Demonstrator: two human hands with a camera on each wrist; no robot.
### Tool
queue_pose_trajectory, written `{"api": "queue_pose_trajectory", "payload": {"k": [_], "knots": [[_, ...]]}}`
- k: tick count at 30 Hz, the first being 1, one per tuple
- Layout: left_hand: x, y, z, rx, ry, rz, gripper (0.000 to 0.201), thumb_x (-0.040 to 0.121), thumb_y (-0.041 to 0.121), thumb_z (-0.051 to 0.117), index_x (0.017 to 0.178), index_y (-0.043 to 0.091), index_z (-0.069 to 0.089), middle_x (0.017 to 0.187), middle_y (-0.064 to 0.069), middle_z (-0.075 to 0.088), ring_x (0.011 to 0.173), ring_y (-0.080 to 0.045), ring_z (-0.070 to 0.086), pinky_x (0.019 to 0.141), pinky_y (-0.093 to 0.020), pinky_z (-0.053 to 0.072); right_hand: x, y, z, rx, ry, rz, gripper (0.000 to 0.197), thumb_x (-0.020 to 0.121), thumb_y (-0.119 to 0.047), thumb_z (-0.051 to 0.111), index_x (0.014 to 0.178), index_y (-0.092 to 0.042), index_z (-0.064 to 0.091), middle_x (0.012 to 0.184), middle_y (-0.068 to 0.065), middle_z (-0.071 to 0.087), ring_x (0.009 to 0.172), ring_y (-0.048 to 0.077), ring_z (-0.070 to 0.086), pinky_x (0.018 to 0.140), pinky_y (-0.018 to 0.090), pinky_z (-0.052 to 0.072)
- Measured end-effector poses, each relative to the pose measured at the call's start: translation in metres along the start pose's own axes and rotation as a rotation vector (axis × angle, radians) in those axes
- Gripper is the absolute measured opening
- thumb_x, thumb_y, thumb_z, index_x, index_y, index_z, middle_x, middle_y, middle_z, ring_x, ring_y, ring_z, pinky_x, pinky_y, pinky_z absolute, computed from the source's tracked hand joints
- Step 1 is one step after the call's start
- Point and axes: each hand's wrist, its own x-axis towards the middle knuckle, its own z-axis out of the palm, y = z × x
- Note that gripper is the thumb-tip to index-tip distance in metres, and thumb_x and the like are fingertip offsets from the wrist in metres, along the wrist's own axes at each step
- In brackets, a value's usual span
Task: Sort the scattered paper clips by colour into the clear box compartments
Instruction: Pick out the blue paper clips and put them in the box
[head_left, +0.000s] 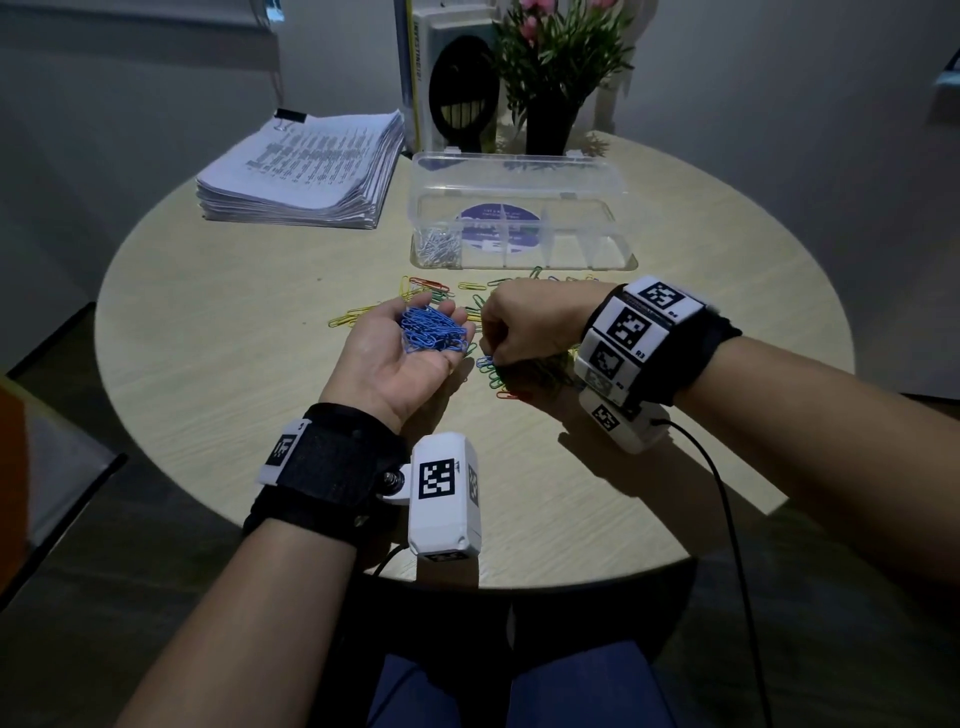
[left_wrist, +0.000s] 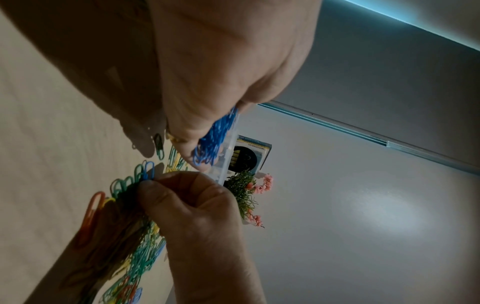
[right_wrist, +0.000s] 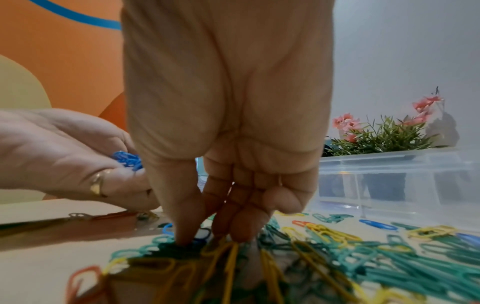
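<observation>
My left hand (head_left: 400, 364) lies palm up above the table, cupped under a pile of blue paper clips (head_left: 434, 330); the same blue pile (left_wrist: 213, 142) shows in the left wrist view. Just to its right, my right hand (head_left: 491, 358) reaches down, its thumb and fingers pinching a blue clip (left_wrist: 148, 169) that lies on the table among green ones. Scattered yellow, green, red and blue clips (right_wrist: 337, 246) lie under and beyond that hand. The clear box (head_left: 618, 228) stands open behind them, with silver clips (head_left: 436, 247) in its leftmost compartment; its other compartments look empty.
A thick stack of printed paper (head_left: 306, 171) sits at the back left of the round table (head_left: 234, 338). A potted plant (head_left: 556, 67) and upright books (head_left: 457, 88) stand behind the box. A black cable (head_left: 727, 493) trails off my right wrist.
</observation>
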Motion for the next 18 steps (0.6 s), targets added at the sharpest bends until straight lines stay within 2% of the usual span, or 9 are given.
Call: {"api": "queue_pose_trajectory", "payload": {"k": [5, 8, 11, 15, 18], "knots": [[-0.002, -0.007, 0.003, 0.009, -0.007, -0.009, 0.034, 0.103, 0.022, 0.028, 0.089, 0.005, 0.055, 0.095, -0.019, 0.056, 0.089, -0.029, 0.054, 0.093, -0.041, 0.040, -0.008, -0.003, 0.004, 0.015, 0.090, 0.000, 0.008, 0.081, -0.019, 0.065, 0.081, -0.014, 0.058, 0.075, 0.004, 0.054, 0.074, 0.022, 0.051, 0.058, 0.024, 0.037], [-0.003, -0.012, 0.004, 0.006, -0.011, -0.015, 0.034, 0.103, 0.023, 0.029, 0.090, 0.005, 0.055, 0.095, -0.019, 0.056, 0.087, -0.028, 0.054, 0.091, -0.041, 0.041, -0.012, -0.003, 0.005, 0.037, 0.112, -0.024, 0.009, 0.080, -0.019, 0.064, 0.081, -0.016, 0.056, 0.077, 0.005, 0.055, 0.072, 0.021, 0.050, 0.051, 0.024, 0.035], [-0.006, -0.015, 0.006, 0.008, -0.018, -0.008, 0.034, 0.103, 0.022, 0.029, 0.089, 0.004, 0.054, 0.096, -0.019, 0.056, 0.088, -0.028, 0.054, 0.088, -0.042, 0.041, -0.014, -0.002, 0.006, 0.079, 0.128, -0.045, 0.007, 0.079, -0.019, 0.065, 0.083, -0.015, 0.060, 0.079, 0.005, 0.057, 0.071, 0.020, 0.051, 0.049, 0.020, 0.037], [-0.009, -0.012, 0.006, -0.022, -0.029, 0.016, 0.030, 0.101, 0.019, 0.031, 0.090, 0.004, 0.054, 0.097, -0.019, 0.056, 0.090, -0.029, 0.055, 0.089, -0.042, 0.041, -0.019, 0.001, -0.001, 0.152, 0.139, -0.030, 0.010, 0.078, -0.013, 0.067, 0.074, -0.016, 0.059, 0.071, 0.000, 0.056, 0.067, 0.014, 0.050, 0.048, 0.018, 0.037], [-0.009, -0.012, 0.006, -0.036, -0.025, 0.032, 0.031, 0.101, 0.020, 0.029, 0.090, 0.004, 0.054, 0.097, -0.019, 0.056, 0.090, -0.029, 0.055, 0.090, -0.042, 0.042, -0.028, 0.010, -0.013, 0.234, 0.111, -0.030, 0.007, 0.081, -0.009, 0.065, 0.085, -0.015, 0.066, 0.073, -0.006, 0.058, 0.068, 0.008, 0.051, 0.053, 0.015, 0.039]]}}
